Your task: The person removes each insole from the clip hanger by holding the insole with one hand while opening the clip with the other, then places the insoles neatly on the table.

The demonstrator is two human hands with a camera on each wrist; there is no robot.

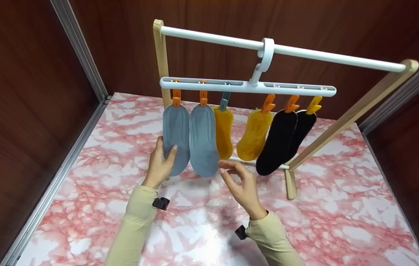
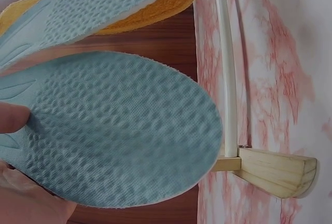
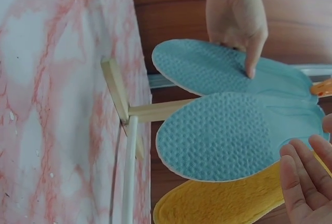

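Observation:
A grey-blue insole (image 1: 176, 125) hangs at the left end of a white clip hanger (image 1: 209, 87). My left hand (image 1: 159, 164) grips its edge, thumb on the textured front and fingers behind. Beside it hangs a matching grey-blue insole (image 3: 218, 136). At that one's lower right edge is my right hand (image 1: 242, 184), fingers loosely bent with a gap to the thumb and nothing held between them. Orange clips (image 1: 203, 98) hold both grey-blue insoles at the top.
Yellow insoles (image 1: 255, 135) and black insoles (image 1: 277, 142) hang farther right on orange, yellow and dark green clips. The hanger hooks over the white rail (image 1: 209, 36) of a wooden-legged rack (image 1: 349, 114). Beneath lies a pink-and-white marbled surface (image 1: 323, 210), with dark wood panels around it.

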